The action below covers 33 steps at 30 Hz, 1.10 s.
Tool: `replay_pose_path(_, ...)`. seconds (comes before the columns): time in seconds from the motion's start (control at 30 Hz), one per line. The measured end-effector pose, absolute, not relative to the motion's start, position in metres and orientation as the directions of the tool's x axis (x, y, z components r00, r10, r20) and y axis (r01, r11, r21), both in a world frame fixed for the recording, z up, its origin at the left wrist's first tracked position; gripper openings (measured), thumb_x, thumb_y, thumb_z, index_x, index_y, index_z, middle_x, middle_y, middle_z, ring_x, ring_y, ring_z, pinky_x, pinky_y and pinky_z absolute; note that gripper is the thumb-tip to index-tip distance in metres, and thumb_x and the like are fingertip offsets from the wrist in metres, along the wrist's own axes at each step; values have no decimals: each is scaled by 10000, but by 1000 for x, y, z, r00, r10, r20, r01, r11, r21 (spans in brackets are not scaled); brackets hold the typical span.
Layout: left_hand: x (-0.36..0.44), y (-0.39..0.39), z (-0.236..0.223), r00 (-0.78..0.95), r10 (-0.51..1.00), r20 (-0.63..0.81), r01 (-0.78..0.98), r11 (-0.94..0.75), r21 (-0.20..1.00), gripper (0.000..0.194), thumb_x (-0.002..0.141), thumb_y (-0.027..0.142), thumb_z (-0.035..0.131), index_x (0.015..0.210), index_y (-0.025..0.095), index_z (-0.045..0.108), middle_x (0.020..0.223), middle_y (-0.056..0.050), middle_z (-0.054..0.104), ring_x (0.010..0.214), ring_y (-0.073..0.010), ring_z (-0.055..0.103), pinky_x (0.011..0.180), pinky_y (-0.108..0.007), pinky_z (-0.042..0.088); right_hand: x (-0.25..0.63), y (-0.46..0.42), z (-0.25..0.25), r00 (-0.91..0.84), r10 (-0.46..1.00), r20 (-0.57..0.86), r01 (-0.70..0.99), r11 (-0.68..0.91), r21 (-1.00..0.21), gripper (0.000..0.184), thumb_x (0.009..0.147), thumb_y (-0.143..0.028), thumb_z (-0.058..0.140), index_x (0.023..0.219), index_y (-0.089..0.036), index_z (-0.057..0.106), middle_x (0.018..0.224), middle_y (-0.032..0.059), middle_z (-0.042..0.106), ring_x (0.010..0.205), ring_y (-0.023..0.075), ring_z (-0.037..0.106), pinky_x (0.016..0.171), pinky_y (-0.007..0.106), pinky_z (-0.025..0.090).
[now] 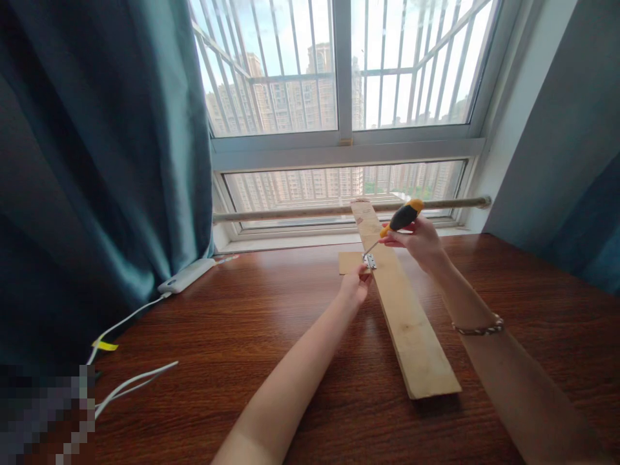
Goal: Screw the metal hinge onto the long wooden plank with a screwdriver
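Observation:
A long pale wooden plank (407, 323) lies on the table, running from near me toward the window. At its left edge a small metal hinge (369, 261) joins a small wooden board (349, 263) to it. My left hand (357, 286) grips the near edge of the small board, thumb up by the hinge. In my right hand (420, 242) is a yellow and black screwdriver (403, 216), tilted, its shaft pointing down left. Its tip meets the hinge near the left leaf; a screw there is too small to make out.
The brown wood-grain table (271, 323) spreads around the plank. On the left are a white power strip (186, 276), white cables (138, 376) and a dark blue curtain (106, 161). A horizontal rail (300, 213) crosses before the barred window, close to the plank's far end.

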<state>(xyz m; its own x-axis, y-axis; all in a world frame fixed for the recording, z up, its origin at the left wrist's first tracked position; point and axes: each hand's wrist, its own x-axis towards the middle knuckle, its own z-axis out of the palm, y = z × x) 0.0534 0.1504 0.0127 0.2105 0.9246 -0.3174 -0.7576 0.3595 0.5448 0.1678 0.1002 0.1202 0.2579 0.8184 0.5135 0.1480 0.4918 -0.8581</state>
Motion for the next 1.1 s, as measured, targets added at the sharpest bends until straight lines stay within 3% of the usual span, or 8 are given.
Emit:
replay_pose_path(0.13,52,149,16,216,920,-328,-741,373,558,141,739,-5,516,712,123,570,623,-38,614,514,-101,549,545,-210,468,164,103,111,399,600,693,578,422,-698,389,643,-444,701,829,-171,494,614,19,621,506,244,628,476,339,540)
replay_pose_path(0.2,50,147,18,230,914,-334,-726,390,567,130,738,13,516,682,123,557,602,-41,605,514,-107,554,552,-217,472,163,102,110,411,525,745,668,383,-638,371,675,-433,676,852,-166,488,579,0,608,484,231,622,468,312,530)
replay_pose_path(0.43,44,141,20,293,887,-357,-620,461,635,123,762,128,510,647,138,551,573,-49,593,520,-126,571,569,-238,461,171,89,125,425,570,703,649,350,-676,373,700,-414,664,870,-147,467,627,16,611,394,180,584,305,202,424)
replay_pose_path(0.7,45,145,13,276,881,-385,-565,473,676,73,736,183,553,677,141,561,575,-30,569,503,-117,542,566,-238,448,171,98,117,395,589,704,688,318,-652,349,700,-380,680,848,-163,450,635,6,609,403,173,582,318,201,420)
replay_pose_path(0.93,46,143,15,160,888,-431,-514,448,731,86,754,201,563,690,148,543,619,-11,543,509,-91,510,530,-211,418,175,99,118,343,631,696,700,322,-637,351,675,-387,695,820,-161,469,644,25,618,460,201,609,370,234,467)
replay_pose_path(1.1,44,142,20,138,869,-475,-468,480,742,118,733,226,592,663,148,539,591,2,515,488,-85,481,494,-206,366,167,89,126,234,774,588,463,444,-767,431,641,-439,721,852,-168,461,747,45,645,419,196,598,307,247,476)
